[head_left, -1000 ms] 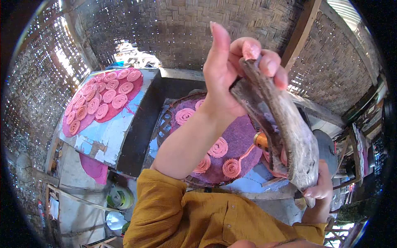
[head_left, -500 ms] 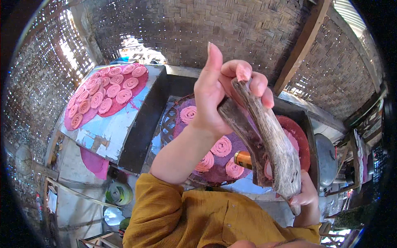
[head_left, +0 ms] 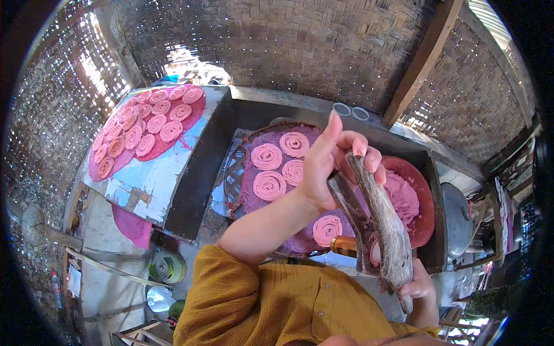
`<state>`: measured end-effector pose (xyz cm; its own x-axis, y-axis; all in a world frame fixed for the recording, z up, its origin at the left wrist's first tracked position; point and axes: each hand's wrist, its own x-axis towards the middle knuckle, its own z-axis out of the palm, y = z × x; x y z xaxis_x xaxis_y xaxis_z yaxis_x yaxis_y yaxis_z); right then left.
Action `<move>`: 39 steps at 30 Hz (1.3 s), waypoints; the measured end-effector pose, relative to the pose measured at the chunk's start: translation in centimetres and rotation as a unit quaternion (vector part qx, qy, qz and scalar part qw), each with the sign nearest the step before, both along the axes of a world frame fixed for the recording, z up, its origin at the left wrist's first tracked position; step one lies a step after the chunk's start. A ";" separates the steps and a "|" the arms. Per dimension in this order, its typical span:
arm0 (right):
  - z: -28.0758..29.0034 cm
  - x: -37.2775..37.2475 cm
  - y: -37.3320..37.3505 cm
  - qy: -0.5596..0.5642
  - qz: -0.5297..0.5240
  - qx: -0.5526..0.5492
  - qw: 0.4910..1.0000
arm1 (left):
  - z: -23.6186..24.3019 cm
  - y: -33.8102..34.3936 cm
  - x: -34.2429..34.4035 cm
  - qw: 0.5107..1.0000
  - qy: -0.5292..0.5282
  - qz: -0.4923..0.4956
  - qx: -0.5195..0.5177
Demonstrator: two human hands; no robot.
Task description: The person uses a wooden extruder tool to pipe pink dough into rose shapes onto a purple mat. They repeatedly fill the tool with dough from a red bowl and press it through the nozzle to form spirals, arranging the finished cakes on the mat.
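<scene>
I hold a wooden hand press (head_left: pixel 392 225), made of two weathered grey-brown arms lying nearly side by side. My left hand (head_left: pixel 340 158) has its fingers curled round the upper end, thumb pointing up. Lower down, my right hand (head_left: pixel 420 285) grips the other end; part of it is hidden behind the wood. A brass-coloured cylinder (head_left: pixel 344 245) sticks out from between the arms on the left. Below the press, a round woven tray (head_left: pixel 234 190) lined with purple cloth bears several pink dough coils (head_left: pixel 269 185). My left forearm covers part of it.
A red bowl (head_left: pixel 426 216) of pink dough (head_left: pixel 401 199) stands to the right, beside a dark round lid (head_left: pixel 455 219). More pink coils lie on cloth on a pale blue board (head_left: pixel 156 199) at left. Two rings (head_left: pixel 351 111) rest on the far ledge.
Both hands stay on the press. My left hand and the press's upper end have moved right and nearer, uncovering more coils on the tray and the dough in the bowl.
</scene>
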<state>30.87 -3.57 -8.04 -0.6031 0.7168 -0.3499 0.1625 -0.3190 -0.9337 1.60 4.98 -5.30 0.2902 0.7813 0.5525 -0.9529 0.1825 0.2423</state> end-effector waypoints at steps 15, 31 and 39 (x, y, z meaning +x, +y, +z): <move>0.7 1.7 -0.6 -0.112 -0.055 0.041 0.991 | -2.8 2.8 3.4 0.999 -0.011 -0.031 -0.032; 0.8 -2.6 3.6 -0.133 -0.032 0.181 0.974 | -1.3 6.2 -0.6 0.998 0.009 0.052 0.017; 0.4 -2.9 4.2 -0.047 -0.063 0.211 0.974 | -2.4 4.6 -0.2 0.953 0.237 0.118 -0.144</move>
